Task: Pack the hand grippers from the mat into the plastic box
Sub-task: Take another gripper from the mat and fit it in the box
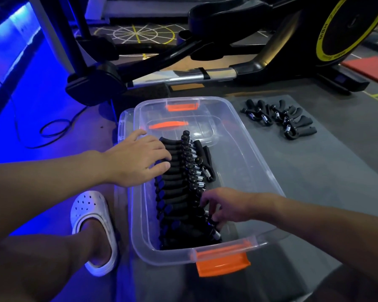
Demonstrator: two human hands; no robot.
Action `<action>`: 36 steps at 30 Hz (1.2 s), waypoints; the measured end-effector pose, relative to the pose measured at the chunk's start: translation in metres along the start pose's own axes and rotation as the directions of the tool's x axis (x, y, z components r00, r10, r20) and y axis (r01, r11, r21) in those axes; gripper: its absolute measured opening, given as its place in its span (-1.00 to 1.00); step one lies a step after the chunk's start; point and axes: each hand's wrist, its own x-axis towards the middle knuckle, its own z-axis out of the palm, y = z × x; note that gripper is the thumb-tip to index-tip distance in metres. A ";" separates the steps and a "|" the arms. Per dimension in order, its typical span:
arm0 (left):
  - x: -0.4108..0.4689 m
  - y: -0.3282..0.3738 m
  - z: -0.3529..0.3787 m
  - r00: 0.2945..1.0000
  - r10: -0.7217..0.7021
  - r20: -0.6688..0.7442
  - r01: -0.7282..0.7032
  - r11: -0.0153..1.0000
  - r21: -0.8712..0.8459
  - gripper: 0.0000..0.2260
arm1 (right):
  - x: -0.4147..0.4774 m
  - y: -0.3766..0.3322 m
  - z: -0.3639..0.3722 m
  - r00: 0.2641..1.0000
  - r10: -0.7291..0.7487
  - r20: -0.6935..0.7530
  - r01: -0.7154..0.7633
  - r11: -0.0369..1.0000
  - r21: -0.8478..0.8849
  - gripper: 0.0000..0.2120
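A clear plastic box (244, 147) with orange latches stands on the grey mat (327, 177). Inside it, a long row of black hand grippers (179, 192) with steel springs lies packed side by side along the left half. My left hand (140, 160) rests flat on the foam handles at the far end of the row, fingers straight. My right hand (220, 209) reaches into the near part of the box, its fingertips pinching one gripper at the row's right side. Several more hand grippers (279, 118) lie in a loose cluster on the mat to the far right.
An exercise machine (183, 68) with a black frame and a yellow-rimmed flywheel (345, 31) stands just behind the box. A cable (52, 129) loops on the blue-lit floor at left. My foot in a white clog (92, 227) is left of the box.
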 end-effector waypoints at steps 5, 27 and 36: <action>0.000 0.001 -0.001 1.000 -0.005 0.012 0.005 1.000 -0.011 -0.31 | 0.009 0.003 0.000 1.000 -0.001 -0.017 0.002 0.999 0.036 -0.70; 0.094 0.056 -0.033 0.981 -0.120 -0.150 0.078 0.962 -0.263 -0.54 | -0.049 0.020 -0.119 0.631 -0.050 -0.774 0.157 0.985 0.064 -0.90; 0.160 0.095 -0.032 0.987 -0.112 -0.114 0.079 0.963 -0.259 -0.35 | 0.005 0.175 -0.131 0.586 0.384 -0.714 -0.195 0.922 0.336 -0.88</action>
